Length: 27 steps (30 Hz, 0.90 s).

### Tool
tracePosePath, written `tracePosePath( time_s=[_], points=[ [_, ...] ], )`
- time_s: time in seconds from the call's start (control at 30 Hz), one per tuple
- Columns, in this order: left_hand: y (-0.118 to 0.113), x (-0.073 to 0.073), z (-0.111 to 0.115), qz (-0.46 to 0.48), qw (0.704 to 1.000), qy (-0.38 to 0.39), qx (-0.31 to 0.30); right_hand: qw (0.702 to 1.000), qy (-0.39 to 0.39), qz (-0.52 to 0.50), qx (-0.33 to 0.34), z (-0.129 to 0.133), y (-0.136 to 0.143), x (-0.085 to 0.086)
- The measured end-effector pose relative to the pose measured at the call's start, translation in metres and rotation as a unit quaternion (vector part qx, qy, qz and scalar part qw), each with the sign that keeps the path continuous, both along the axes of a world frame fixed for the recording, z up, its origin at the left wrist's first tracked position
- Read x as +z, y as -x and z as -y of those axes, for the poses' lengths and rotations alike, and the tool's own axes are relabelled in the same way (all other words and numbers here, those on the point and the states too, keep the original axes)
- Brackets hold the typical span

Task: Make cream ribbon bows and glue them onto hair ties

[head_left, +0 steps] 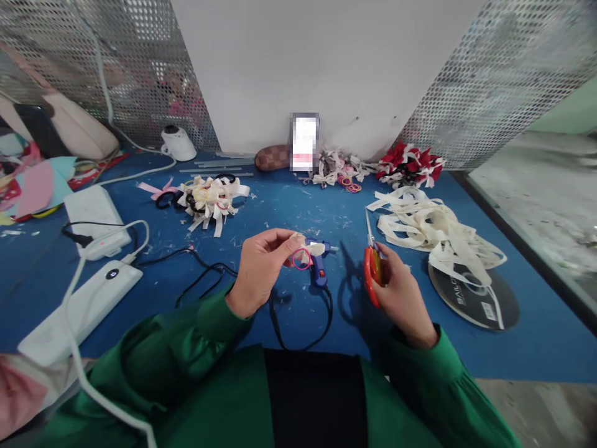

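Between the thumb and fingers of my left hand [262, 266] is a small cream ribbon bow [317, 249] with a pink hair elastic [301, 259] hanging from it. My right hand [402, 287] grips a pair of scissors [372, 266] with orange-red handles, the blades pointing away from me. Whether the blades are parted I cannot tell. Just behind the bow lies a blue glue gun [319, 272] on the table, partly hidden by the bow and my fingers. Its black cord loops toward me.
Loose cream ribbon [433, 227] and a black spool [501, 305] lie at right. Finished-looking bows [212, 198] are heaped at left, red-and-white bows [410, 163] at back right. A phone [304, 140] stands at the back. White power strips [81, 311] and cables occupy the left.
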<state>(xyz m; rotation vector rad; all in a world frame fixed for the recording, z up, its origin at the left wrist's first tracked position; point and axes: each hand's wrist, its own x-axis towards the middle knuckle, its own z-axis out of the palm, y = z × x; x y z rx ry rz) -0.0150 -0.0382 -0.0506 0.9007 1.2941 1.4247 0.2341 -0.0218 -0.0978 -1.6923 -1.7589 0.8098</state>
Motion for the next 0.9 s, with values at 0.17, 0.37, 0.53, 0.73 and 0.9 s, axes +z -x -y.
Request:
tracePosePath(
  time_s=[0.17,0.37,0.53,0.73,0.9],
  points=[
    [0.002,0.000,-0.003,-0.003,1.000,-0.013,0.015,0.920,0.107,-0.337,0.169,0.027,0.017,0.026],
    [0.004,-0.002,-0.005,-0.029,0.999,-0.026,0.033,0.818,0.254,-0.437,0.272,0.047,0.030,0.045],
    [0.004,-0.001,-0.006,-0.050,0.996,-0.050,0.048,0.811,0.296,-0.412,0.291,0.047,0.033,0.045],
    [0.004,0.000,-0.003,-0.094,0.993,-0.061,0.043,0.820,0.296,-0.401,0.280,0.047,0.035,0.047],
    [0.003,0.003,-0.002,-0.113,0.992,-0.049,0.028,0.832,0.272,-0.388,0.287,0.044,0.036,0.046]
  ],
)
